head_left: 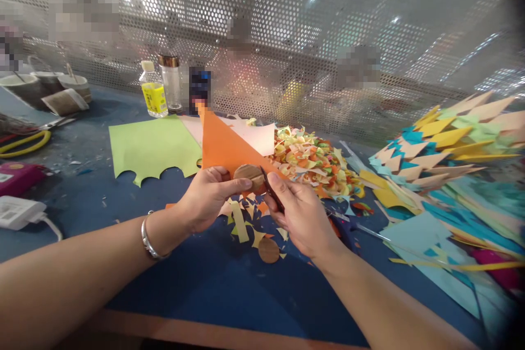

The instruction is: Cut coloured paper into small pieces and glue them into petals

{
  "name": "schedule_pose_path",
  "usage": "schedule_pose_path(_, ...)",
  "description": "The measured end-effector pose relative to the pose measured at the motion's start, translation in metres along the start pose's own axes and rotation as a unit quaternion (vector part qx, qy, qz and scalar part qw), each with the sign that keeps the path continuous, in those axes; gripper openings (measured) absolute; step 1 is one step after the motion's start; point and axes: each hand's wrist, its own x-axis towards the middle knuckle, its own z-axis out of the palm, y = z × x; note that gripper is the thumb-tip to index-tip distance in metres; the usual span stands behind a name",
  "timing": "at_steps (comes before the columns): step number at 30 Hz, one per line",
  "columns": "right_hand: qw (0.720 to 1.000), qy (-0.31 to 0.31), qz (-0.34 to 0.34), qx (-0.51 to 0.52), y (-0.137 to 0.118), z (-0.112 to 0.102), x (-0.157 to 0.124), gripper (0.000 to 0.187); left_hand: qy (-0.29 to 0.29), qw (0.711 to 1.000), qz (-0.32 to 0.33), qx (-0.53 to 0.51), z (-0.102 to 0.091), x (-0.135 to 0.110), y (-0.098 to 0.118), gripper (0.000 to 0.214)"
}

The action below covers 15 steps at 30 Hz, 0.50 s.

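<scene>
My left hand (207,197) is closed on a sheet of orange paper (223,145), its thumb pressing a round brown wood-grained disc (248,176) flat against the sheet. Right beside the disc, my right hand (297,210) grips dark-bladed scissors (271,191); their blades meet the paper's edge, and fingers hide the handles. Under both hands lie small paper scraps (250,210). Another brown disc (269,250) rests on the blue tabletop. Behind my left hand is a green sheet (153,147) with rounded bites cut from its near edge, overlapping a pale pink sheet (258,135).
A heap of paper scraps (314,161) sits behind my right hand. Folded-paper spikes (435,147) and blue sheets (430,246) fill the right. Left stand a yellow-labelled bottle (153,95), a glass jar (171,85), cups (24,90), yellow-handled scissors (28,145) and a white charger (20,212).
</scene>
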Motion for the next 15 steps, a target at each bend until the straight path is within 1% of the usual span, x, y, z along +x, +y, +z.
schedule_pose_path(4,1.0,0.004,-0.003,-0.003,-0.0003,-0.0002,-0.0001,0.05,-0.001,1.0,0.016,0.022,-0.0016,0.0003,0.0011,0.01)
schedule_pose_path(9,0.999,0.007,-0.02,-0.029,-0.0007,0.0008,-0.0005,0.051,-0.021,0.999,0.011,0.031,-0.0029,-0.0003,0.001,0.012)
schedule_pose_path(15,0.999,0.012,-0.011,-0.031,-0.002,0.002,-0.0021,0.045,-0.005,0.997,0.024,0.071,-0.0039,-0.0012,0.002,0.016)
